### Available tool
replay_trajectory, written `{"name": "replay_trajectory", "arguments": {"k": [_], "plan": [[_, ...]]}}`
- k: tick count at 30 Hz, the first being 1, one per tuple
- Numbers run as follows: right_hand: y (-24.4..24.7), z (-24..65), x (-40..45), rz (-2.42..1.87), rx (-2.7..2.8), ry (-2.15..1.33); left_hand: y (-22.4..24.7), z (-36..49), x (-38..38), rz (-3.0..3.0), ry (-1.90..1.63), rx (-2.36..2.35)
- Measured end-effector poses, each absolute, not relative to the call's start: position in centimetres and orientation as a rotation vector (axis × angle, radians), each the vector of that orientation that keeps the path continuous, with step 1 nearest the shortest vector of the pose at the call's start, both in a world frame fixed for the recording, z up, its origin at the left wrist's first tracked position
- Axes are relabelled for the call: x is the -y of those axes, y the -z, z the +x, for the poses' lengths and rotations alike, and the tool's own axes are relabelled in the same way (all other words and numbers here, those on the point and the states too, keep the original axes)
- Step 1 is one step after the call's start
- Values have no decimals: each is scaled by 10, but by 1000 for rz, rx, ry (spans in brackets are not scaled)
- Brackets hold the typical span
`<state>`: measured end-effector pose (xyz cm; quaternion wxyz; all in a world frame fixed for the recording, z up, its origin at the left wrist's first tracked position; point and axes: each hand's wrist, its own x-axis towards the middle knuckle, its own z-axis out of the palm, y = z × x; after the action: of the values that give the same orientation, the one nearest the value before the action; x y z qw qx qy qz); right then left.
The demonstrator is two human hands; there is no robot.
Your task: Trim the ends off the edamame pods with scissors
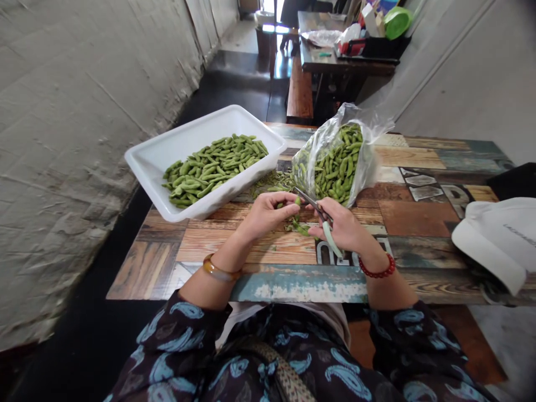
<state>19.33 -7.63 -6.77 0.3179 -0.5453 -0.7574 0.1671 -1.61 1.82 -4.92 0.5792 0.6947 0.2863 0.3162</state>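
Green pods fill much of a white tub point(153, 162) on the left of the patchwork table. My left hand point(270, 213) is closed on a green pod point(297, 201), held between thumb and fingers. Scissors with pale green handles point(330, 240) are in my right hand point(341, 224), their blades pointing up and left beside the pod. Behind my hands a clear plastic bag point(312, 162) lies open, with many pods point(341, 162) inside. Trimmed bits and loose pods point(274, 183) lie between the tub and the bag, and a few more under my hands.
A white cap point(498, 234) sits at the table's right edge, near a black object point(517, 180). A rough pale wall point(84, 111) runs along the left. Farther back are a wooden bench point(300, 89) and another table point(320, 25) holding a green bowl point(397, 22).
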Motion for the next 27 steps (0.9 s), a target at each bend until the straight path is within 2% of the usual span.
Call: {"name": "replay_trajectory", "arguments": {"k": [16,27], "plan": [[61,191,78,-1367,2131,-545,47,-15,-20,1776,-697,-473],[68,195,76,-1414,2048,-544,55,-12,-22,1654,-759,-629]]}}
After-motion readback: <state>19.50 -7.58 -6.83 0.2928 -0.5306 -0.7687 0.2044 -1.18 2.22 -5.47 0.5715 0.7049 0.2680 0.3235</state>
